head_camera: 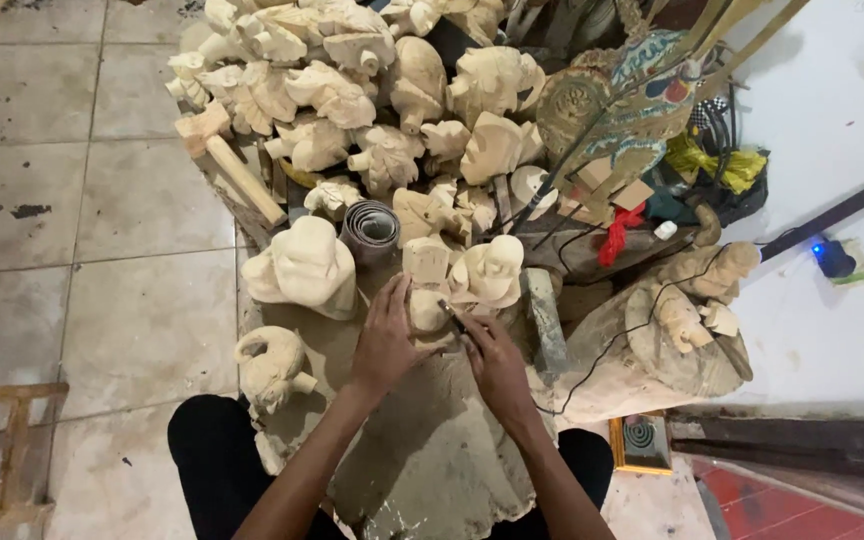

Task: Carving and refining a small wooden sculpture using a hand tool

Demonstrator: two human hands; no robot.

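My left hand (pixel 384 338) rests on a small pale wooden carving (pixel 426 306) that sits on a dusty wooden work block (pixel 432 450) between my knees. Pressed against the carving's right side, my right hand (pixel 495 358) grips a thin carving tool (pixel 452 317) whose tip touches the wood. Just behind stand a square-topped unfinished figure (pixel 425 260) and a round-headed one (pixel 490 270).
A heap of unfinished pale carvings (pixel 352 90) fills the back. A large figure (pixel 304 265) and a smaller one (pixel 272 365) stand left. Also here are a sandpaper roll (pixel 371 228), a wooden mallet (pixel 227 160), painted flat puppets (pixel 622 100), a sharpening stone (pixel 544 320), and tiled floor (pixel 102 200).
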